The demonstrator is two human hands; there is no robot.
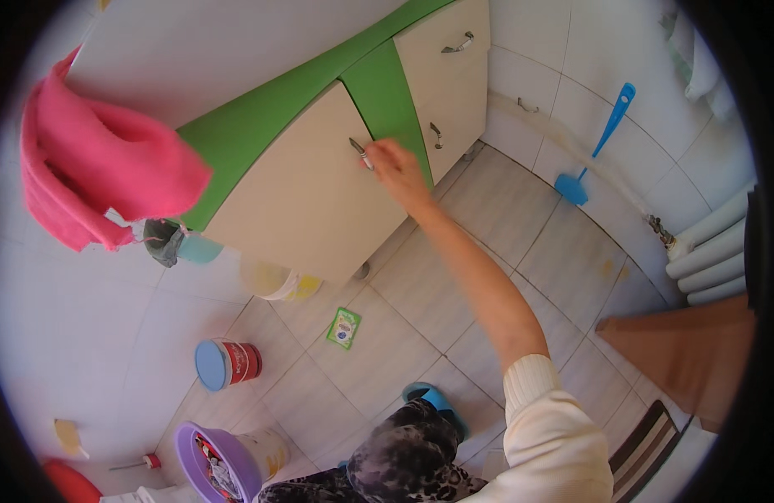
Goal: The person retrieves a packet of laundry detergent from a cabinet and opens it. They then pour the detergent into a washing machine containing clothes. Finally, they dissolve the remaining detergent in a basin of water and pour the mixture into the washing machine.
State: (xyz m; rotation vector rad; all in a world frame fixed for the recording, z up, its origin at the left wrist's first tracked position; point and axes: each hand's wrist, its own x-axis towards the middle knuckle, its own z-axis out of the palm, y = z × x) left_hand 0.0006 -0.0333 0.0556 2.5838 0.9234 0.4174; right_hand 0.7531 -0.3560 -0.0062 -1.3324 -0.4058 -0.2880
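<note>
From the lower right my right arm, in a cream sleeve, reaches up to a pale cabinet door. My right hand has its fingers closed at the metal door handle, near the door's right edge. A thin dark gap shows along the upper part of that edge, beside the green cabinet frame. To the left of the door hangs a bright pink cloth, with no hand on it in view. My left hand does not appear.
Below stand a red bucket with a blue lid and a purple basin holding cloths. A green packet lies on the tiled floor. Right are a blue long-handled brush, a radiator and a brown panel.
</note>
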